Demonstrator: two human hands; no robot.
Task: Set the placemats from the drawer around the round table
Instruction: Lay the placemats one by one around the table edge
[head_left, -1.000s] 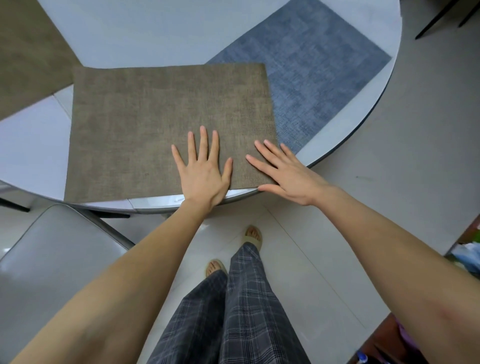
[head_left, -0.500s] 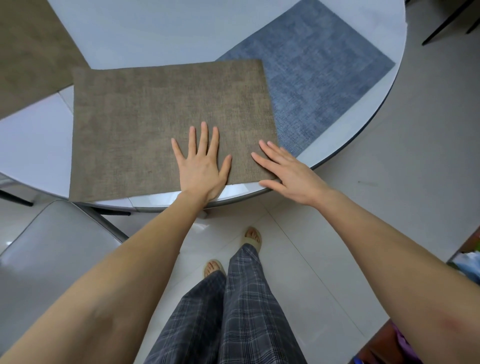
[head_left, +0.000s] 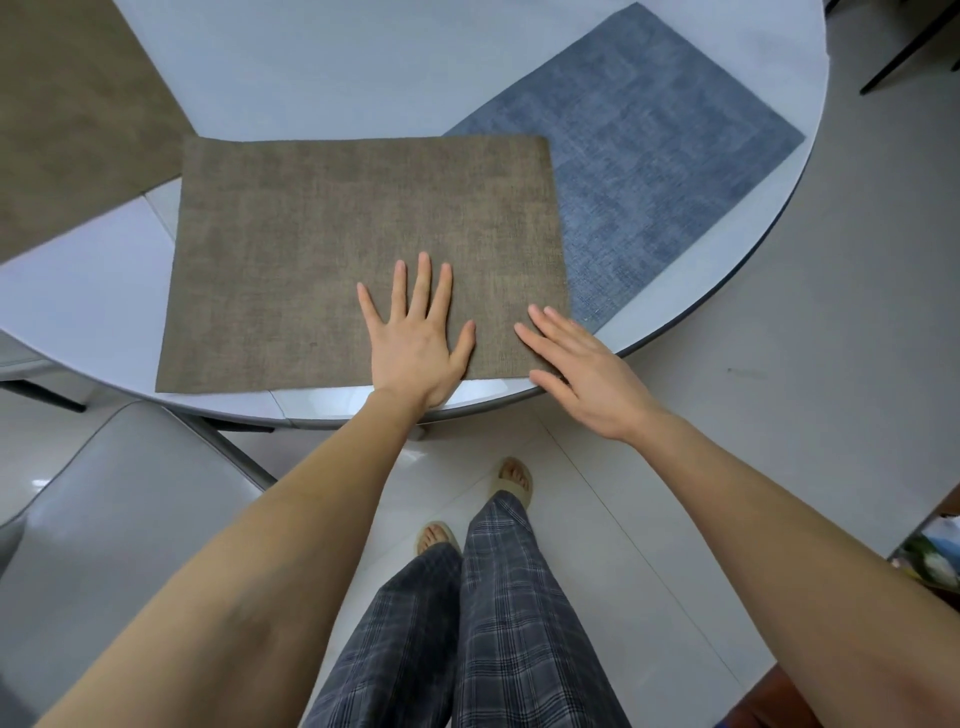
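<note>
A brown woven placemat (head_left: 311, 249) lies flat on the white round table (head_left: 337, 67), its near edge along the table's rim. My left hand (head_left: 418, 343) presses flat on its near right part, fingers straight and spread. My right hand (head_left: 582, 364) lies with straight fingers on the mat's near right corner. That corner overlaps a blue placemat (head_left: 654, 150) to the right. Another brown placemat (head_left: 67, 119) lies at the far left, partly cut off by the frame.
A grey padded chair (head_left: 104, 530) stands at the lower left under the table's edge. My legs and sandalled feet (head_left: 472, 525) stand on the pale tiled floor. Dark chair legs (head_left: 904, 52) show at the top right.
The brown placemat has slid slightly farther onto the table, with both hands staying flat on its near right part. The view has shifted a little.
</note>
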